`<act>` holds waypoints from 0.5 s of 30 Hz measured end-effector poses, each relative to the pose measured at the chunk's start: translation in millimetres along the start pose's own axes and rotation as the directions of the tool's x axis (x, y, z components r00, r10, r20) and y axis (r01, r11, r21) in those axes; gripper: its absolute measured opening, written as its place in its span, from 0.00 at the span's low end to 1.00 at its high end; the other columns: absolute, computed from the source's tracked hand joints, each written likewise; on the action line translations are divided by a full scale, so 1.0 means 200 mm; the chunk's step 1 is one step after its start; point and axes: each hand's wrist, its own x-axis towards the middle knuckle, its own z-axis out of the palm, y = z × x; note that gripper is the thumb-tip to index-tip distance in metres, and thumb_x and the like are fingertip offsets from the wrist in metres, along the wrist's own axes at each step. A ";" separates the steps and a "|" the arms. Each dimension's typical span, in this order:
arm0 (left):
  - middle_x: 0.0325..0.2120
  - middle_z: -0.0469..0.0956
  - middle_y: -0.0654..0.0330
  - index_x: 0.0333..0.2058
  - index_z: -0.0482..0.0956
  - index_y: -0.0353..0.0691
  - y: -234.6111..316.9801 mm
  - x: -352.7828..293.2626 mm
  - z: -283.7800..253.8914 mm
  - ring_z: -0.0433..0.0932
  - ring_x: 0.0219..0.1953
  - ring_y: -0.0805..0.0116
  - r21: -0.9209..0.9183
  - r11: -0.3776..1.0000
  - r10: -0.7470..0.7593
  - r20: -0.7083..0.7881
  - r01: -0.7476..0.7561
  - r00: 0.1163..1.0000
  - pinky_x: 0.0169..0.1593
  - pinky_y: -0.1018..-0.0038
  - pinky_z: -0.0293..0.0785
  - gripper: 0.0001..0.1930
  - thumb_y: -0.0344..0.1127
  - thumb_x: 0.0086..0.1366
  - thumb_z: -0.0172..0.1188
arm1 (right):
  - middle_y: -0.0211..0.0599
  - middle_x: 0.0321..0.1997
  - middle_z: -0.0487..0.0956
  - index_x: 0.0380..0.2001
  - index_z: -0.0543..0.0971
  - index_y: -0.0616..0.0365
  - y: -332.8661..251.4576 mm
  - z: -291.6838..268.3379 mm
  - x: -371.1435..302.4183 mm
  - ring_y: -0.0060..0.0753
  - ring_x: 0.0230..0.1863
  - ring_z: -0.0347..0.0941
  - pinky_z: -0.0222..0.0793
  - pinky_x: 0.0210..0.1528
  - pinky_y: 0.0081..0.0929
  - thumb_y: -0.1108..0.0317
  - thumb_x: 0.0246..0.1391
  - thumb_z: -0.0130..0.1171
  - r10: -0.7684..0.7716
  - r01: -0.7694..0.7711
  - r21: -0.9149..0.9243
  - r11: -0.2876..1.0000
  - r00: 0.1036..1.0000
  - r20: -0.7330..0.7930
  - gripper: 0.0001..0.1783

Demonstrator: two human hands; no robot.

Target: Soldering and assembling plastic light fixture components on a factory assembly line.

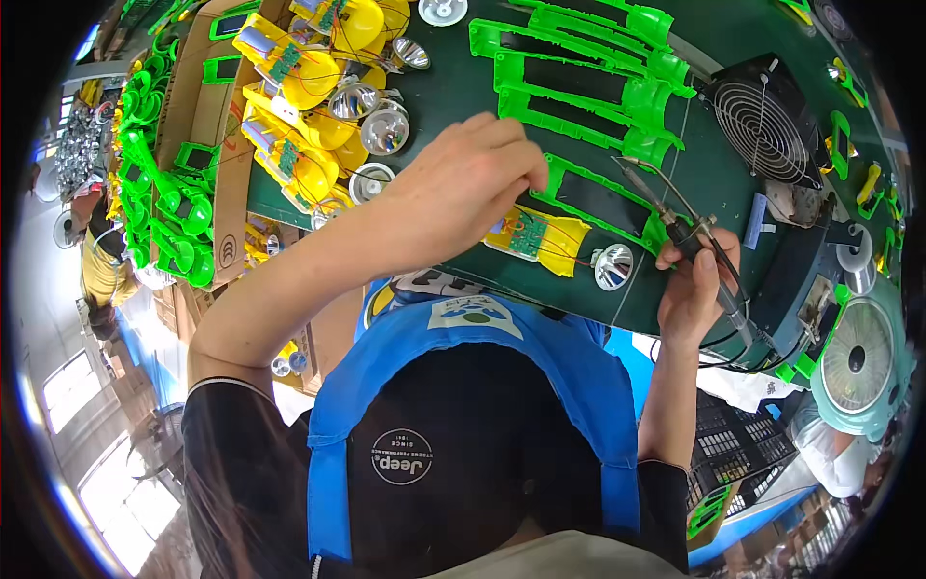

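At near edge of dark green counter [463, 87]: right hand [696, 280], fingers wrapped round slim soldering iron [675, 217], tip toward green plastic frame [598, 198]. Left hand [463, 188], fingers pinched narrow, pressing yellow plastic shell with small green circuit board [535, 236]. Shell likely light, stiff; thin wires fragile; hold by edges. Beside it, silver reflector cone [612, 265]. Farther: more yellow shells [299, 106], black fan [762, 121].

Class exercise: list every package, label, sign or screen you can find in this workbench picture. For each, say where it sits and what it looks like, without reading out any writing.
Cardboard box: far left of the bench, brown, open, holding green parts.
Round stamp on the box: lower side wall, dark ring outline.
Apron badge: at the top of the blue apron, pale patch with a green and blue picture.
Round shirt emblem: black chest, white circle.
No screens in view.
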 end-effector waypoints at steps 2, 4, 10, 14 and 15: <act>0.30 0.72 0.59 0.28 0.76 0.41 0.01 0.00 -0.01 0.70 0.35 0.59 -0.165 0.985 -0.041 0.054 0.050 0.998 0.45 0.66 0.64 0.01 0.28 0.58 0.58 | 0.42 0.25 0.75 0.39 0.68 0.64 -0.03 0.00 0.01 0.29 0.24 0.71 0.69 0.30 0.24 0.63 0.55 0.58 -0.018 0.022 -0.097 0.995 0.999 0.035 0.17; 0.30 0.72 0.60 0.27 0.76 0.42 0.01 0.02 -0.02 0.70 0.36 0.60 -0.045 0.999 -0.011 0.058 0.013 0.998 0.45 0.67 0.64 0.01 0.28 0.56 0.59 | 0.40 0.25 0.75 0.38 0.69 0.64 -0.06 0.01 0.01 0.28 0.24 0.71 0.69 0.29 0.23 0.64 0.55 0.57 0.064 -0.058 -0.102 0.993 0.997 0.048 0.15; 0.32 0.69 0.62 0.26 0.76 0.42 -0.03 0.16 0.09 0.68 0.40 0.64 0.346 0.908 0.217 0.092 -0.236 0.972 0.47 0.66 0.62 0.03 0.30 0.50 0.60 | 0.37 0.23 0.75 0.34 0.72 0.66 -0.07 0.02 0.05 0.22 0.21 0.72 0.68 0.23 0.16 0.68 0.53 0.58 0.273 -0.258 -0.220 0.941 0.961 0.039 0.11; 0.31 0.68 0.62 0.26 0.76 0.40 -0.03 0.17 0.09 0.68 0.41 0.65 0.404 0.866 0.253 0.154 -0.294 0.955 0.50 0.66 0.61 0.05 0.29 0.48 0.58 | 0.37 0.22 0.76 0.34 0.72 0.66 -0.09 0.03 0.07 0.22 0.20 0.72 0.68 0.22 0.16 0.69 0.53 0.58 0.305 -0.276 -0.271 0.922 0.950 0.067 0.10; 0.31 0.68 0.62 0.26 0.76 0.40 -0.03 0.17 0.09 0.68 0.41 0.65 0.404 0.868 0.249 0.152 -0.290 0.957 0.50 0.66 0.61 0.05 0.29 0.48 0.58 | 0.37 0.22 0.76 0.34 0.72 0.66 -0.09 0.03 0.07 0.22 0.19 0.72 0.69 0.23 0.16 0.69 0.53 0.58 0.312 -0.283 -0.269 0.921 0.947 0.073 0.10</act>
